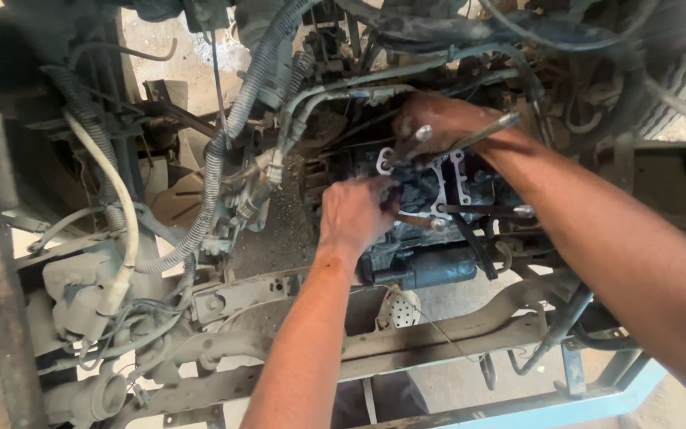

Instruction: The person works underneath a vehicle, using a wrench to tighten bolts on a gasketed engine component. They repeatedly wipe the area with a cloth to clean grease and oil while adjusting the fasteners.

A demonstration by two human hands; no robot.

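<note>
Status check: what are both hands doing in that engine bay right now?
Left hand pressed on dark engine block. Right hand grips metal tool over pale gasket. Hoses crowd left side.
</note>
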